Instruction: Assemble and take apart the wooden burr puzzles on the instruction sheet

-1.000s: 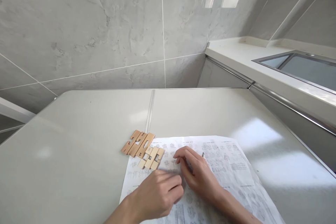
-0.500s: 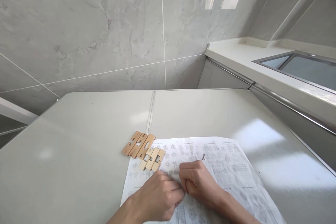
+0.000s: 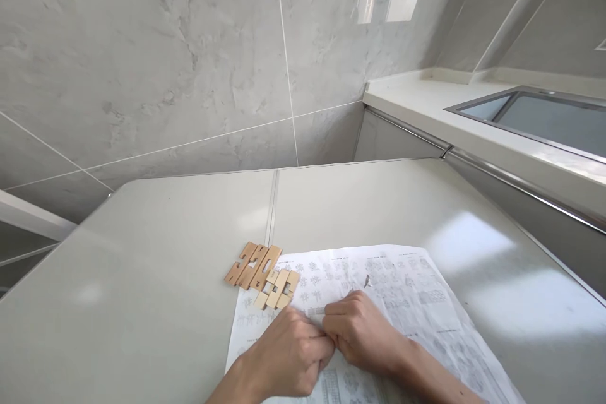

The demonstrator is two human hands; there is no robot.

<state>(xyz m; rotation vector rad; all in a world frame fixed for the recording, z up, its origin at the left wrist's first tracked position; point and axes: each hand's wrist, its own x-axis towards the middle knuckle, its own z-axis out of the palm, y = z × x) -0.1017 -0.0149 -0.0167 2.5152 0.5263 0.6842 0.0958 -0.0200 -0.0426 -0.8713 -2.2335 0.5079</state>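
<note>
Two hands, your left hand (image 3: 299,353) and your right hand (image 3: 357,328), meet low over the printed sheet (image 3: 435,312), touching at the knuckles. Your fingers are curled inward; I cannot tell whether they are clenched on something, since the backs of your hands hide the gap.

Just beyond your left hand, the pale wooden pieces (image 3: 279,287) lie flat on the sheet, touching the brown wooden pieces (image 3: 250,265), which straddle its left edge and rest partly on the desk (image 3: 142,284). What looks like a small tear (image 3: 368,281) sits just past your right hand.

You have a broad stretch of desk between the brown pieces and the left edge, and another from the sheet's top to the far edge by the wall (image 3: 142,63). On your right, the strip beside the sheet is narrower, with the side counter (image 3: 407,89) past the desk's edge.
</note>
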